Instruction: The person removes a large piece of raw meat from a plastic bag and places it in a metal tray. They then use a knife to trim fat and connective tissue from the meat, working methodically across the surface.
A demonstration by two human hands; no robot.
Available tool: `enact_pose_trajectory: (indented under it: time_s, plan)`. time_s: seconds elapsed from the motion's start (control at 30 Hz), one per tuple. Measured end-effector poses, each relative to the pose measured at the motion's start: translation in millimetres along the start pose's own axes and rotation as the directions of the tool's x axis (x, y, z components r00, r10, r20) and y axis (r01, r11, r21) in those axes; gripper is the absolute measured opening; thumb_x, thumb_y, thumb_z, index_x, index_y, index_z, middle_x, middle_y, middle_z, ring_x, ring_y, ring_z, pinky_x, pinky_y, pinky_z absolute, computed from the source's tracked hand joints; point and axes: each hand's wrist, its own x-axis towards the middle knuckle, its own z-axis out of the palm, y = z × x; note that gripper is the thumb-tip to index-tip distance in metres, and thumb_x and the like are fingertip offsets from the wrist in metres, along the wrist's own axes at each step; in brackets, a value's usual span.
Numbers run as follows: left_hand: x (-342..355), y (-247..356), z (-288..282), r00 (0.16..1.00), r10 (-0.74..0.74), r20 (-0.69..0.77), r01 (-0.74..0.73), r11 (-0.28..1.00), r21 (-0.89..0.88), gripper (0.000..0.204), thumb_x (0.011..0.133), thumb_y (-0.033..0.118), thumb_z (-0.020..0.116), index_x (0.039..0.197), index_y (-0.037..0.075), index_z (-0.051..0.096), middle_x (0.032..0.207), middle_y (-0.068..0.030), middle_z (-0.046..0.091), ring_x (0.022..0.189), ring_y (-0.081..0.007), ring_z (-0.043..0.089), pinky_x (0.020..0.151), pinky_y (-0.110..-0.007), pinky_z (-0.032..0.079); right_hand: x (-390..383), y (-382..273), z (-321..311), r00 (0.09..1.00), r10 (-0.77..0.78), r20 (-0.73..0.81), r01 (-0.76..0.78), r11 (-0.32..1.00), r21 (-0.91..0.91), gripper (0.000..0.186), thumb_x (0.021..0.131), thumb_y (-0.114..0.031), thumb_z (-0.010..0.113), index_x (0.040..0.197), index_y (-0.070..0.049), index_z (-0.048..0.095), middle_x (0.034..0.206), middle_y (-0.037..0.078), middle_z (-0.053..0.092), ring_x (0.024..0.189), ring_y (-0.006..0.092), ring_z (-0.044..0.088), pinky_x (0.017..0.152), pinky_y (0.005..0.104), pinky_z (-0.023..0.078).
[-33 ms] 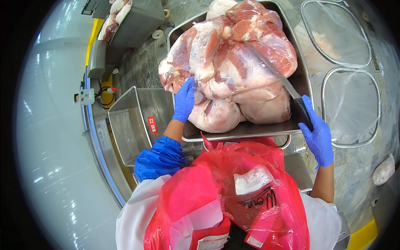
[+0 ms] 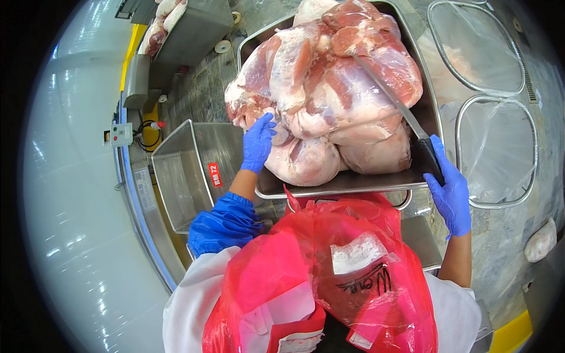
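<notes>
A large pile of raw pink-red meat cuts (image 2: 329,100), with pale fat and skin, fills a deep metal tray (image 2: 347,191) in front of me. My left hand (image 2: 257,142), in a blue glove, is at the left side of the pile. Its fingers are slightly bent and a little apart, against or just over the meat's edge; nothing is gripped in them. My right hand (image 2: 450,188), also gloved in blue, is closed round the black handle of a long knife (image 2: 406,112). The blade slants up and left across the pile, its tip near a red cut on top.
A metal bin (image 2: 176,176) with a red label stands left of the tray. Behind it, another bin (image 2: 191,35) holds more meat. Two plastic-lined metal frames (image 2: 497,153) are at the right. A pale piece (image 2: 540,241) lies on the floor at far right.
My left hand has shifted slightly down and left, its fingers bending a bit. The knife's blade has moved a little to the right; the right hand has hardly moved.
</notes>
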Motion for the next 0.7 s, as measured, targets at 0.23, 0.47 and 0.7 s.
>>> enact_pose_trajectory:
  time_s: [0.23,0.47,0.7]
  plan:
    - [-30.9,10.7,-33.6,0.941,-0.127,0.312,0.239,0.906,-0.350,0.032,0.085,0.001,0.050,0.117,-0.001,0.051,0.107,-0.0096,0.058,0.098,-0.0181,0.054,0.090,-0.029,0.042,-9.4,-60.5,85.2,0.974,-0.191,-0.125,0.179,0.979,-0.098,0.064,0.079,-0.007,0.056,0.137,-0.006,0.030,0.101,0.018,0.058,0.070,0.0310,0.052,0.068,0.0374,0.044]
    - [-51.9,18.4,-45.9,0.774,0.162,0.612,0.476,0.488,-0.732,0.025,0.086,0.013,0.052,0.106,-0.002,0.054,0.109,-0.0086,0.054,0.100,-0.0180,0.052,0.086,-0.029,0.042,6.0,-168.4,219.0,0.968,-0.244,0.048,0.232,0.817,-0.528,0.071,0.073,-0.014,0.061,0.137,-0.011,0.032,0.059,0.011,0.048,0.053,0.0274,0.049,0.052,0.0404,0.040]
    - [-13.5,-11.9,-103.3,0.849,0.198,0.490,0.276,0.624,-0.731,0.020,0.090,0.005,0.047,0.105,-0.004,0.055,0.103,-0.0118,0.059,0.093,-0.0196,0.057,0.080,-0.033,0.049,-20.0,-204.6,270.6,0.989,-0.135,-0.064,0.079,0.838,-0.539,0.075,0.070,-0.016,0.066,0.137,-0.010,0.031,0.063,0.011,0.050,0.057,0.0283,0.050,0.051,0.0412,0.040]
